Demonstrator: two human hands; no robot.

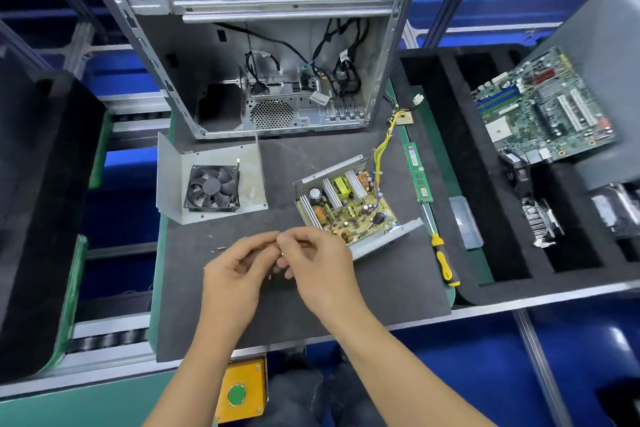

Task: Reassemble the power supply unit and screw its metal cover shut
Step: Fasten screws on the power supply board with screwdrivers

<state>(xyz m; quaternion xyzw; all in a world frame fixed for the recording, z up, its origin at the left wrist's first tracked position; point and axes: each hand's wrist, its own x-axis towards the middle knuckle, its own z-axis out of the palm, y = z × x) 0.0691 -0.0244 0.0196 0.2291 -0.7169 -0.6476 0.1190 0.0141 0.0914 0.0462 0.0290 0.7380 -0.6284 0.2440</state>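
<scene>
We have both hands over the dark mat on the desk (pixel 398 274), fingertips brought together. The left hand (pixel 235 274) and the right hand (pixel 318 267) are curled inward and seem to pinch something small between them, probably a screw, though it is too small for us to be sure. A few tiny bits lie on the mat just left of our hands, likely more screws (pixel 220 249).

The power supply base (pixel 346 204) sits open just beyond our right hand, its circuit board exposed and its yellow wires (pixel 381 146) trailing away toward the computer case (pixel 277 62). The metal cover (pixel 211 180), with the fan (pixel 212 188) mounted in it, lies well apart to the left, inside face up. The screwdriver (pixel 441 253) rests at the right edge of the mat, beside a memory stick (pixel 417 172).

We judge the cover is not yet on, so the risks lie ahead. A screw this small could slip from our fingers and roll off the mat, or drop into the open board. When we set the cover down, the wires or the fan lead could get trapped under its edge. If the cover sits crooked, its holes will not line up and a screw may go in askew.
</scene>
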